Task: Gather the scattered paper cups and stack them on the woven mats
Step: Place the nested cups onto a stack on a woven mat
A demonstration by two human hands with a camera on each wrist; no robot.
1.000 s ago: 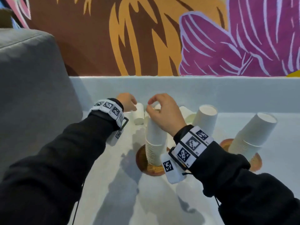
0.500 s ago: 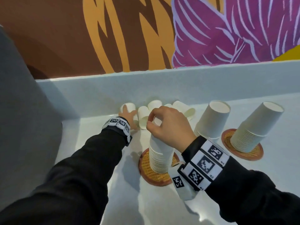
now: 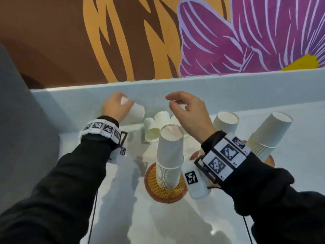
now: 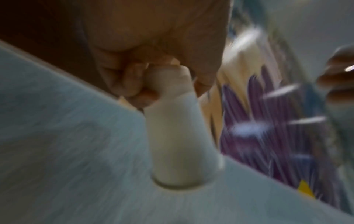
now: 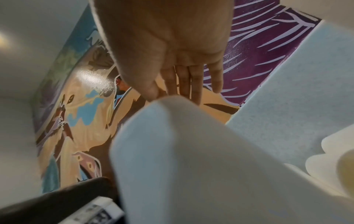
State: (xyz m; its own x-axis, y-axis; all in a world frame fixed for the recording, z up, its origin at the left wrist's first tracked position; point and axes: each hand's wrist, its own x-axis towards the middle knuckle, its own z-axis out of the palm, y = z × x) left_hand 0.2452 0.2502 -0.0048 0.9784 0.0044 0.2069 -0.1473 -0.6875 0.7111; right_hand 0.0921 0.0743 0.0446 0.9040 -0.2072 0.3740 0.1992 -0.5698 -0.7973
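Head view shows both hands stretched over a pale counter (image 3: 290,173) that runs along a painted wall (image 3: 158,41); the left hand (image 3: 115,107) is in the upper left of the frame, near the low back ledge, and its fingers are curled around the closed end of one paper cup (image 3: 136,111); this cup lies tilted, with its open mouth toward the lower right. Left wrist view is blurred, but it also shows the fingers (image 4: 132,80) wrapped on the narrow end of the cup (image 4: 178,136), whose wide rim is close to the counter; I cannot tell if it touches. The right hand (image 3: 190,115) hovers in the upper middle of the frame with fingers relaxed and a little bent; it holds nothing, and it is above the top of the front stack (image 3: 169,155); right wrist view shows its fingers (image 5: 191,81) almost straight, just over the stack (image 5: 191,166). The front stack stands upside down on a round woven mat (image 3: 154,187) in the lower middle; behind it three loose cups (image 3: 154,127) lie on their sides, touching one another. A second stack (image 3: 269,136) leans on another mat (image 3: 269,161) at the right edge; between the stacks, a single inverted cup (image 3: 225,122) stands, partly hidden by the right wrist.
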